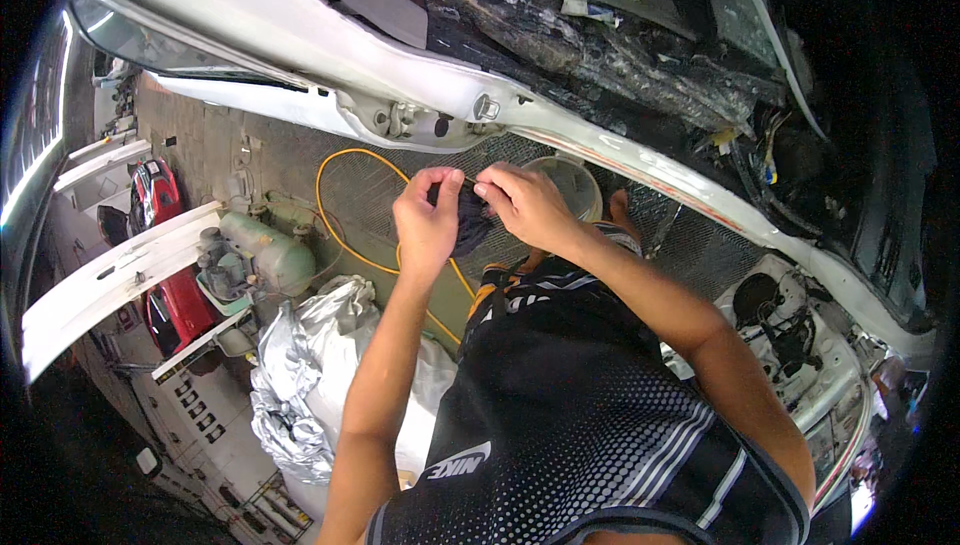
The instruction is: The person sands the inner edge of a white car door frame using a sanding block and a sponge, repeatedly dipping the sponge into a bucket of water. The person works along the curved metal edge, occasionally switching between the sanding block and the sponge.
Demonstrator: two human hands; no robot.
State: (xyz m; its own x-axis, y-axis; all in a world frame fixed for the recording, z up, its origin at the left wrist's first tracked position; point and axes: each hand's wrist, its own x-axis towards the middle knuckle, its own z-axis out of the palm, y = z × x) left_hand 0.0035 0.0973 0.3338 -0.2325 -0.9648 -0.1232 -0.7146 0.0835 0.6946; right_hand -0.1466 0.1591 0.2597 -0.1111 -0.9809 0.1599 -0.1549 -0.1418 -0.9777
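Observation:
My left hand (425, 225) is raised in front of my body, with thumb and fingers pinched together. Close beside it, my right hand (532, 210) also pinches, and its fingertips point toward the left ones. A thin piece seems to run between the two pinches, too small to make out. Just under and between the hands is a dark, bunched, cloth-like thing (472, 225); whether it hangs from my fingers cannot be told. Beyond the hands runs the white door frame (440, 80) of a car body.
A pale bucket (578, 185) stands behind my right hand. A yellow hose (322, 195) curves over the floor at left, near a green compressor tank (268, 253). Crumpled silver sheeting (300, 375) lies lower left. The car's dark, stripped interior (620, 65) fills the far right; an opened door (800, 335) is at right.

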